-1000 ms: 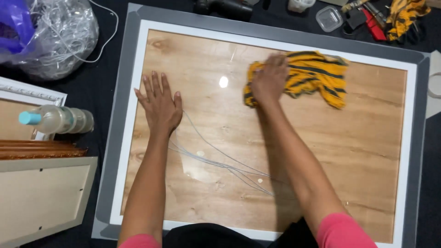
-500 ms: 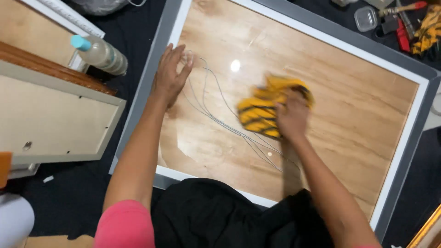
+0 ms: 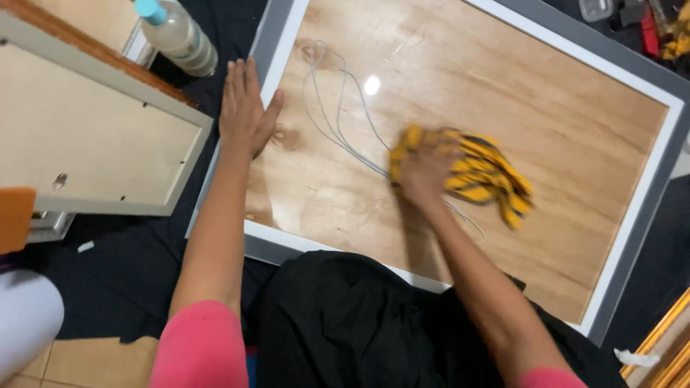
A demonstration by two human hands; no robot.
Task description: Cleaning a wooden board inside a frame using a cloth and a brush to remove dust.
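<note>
The large grey picture frame [image 3: 650,215] with white inner border lies flat; its glass reflects wood grain. Near the frame's middle, the right hand [image 3: 424,169] presses down on a yellow-and-black striped cloth [image 3: 478,176], its grip closed on the bunched fabric, motion-blurred. At the frame's left edge, the left hand [image 3: 244,108] rests flat, fingers extended, grip open. Beyond that edge lies a clear bottle [image 3: 176,36] with a blue cap.
</note>
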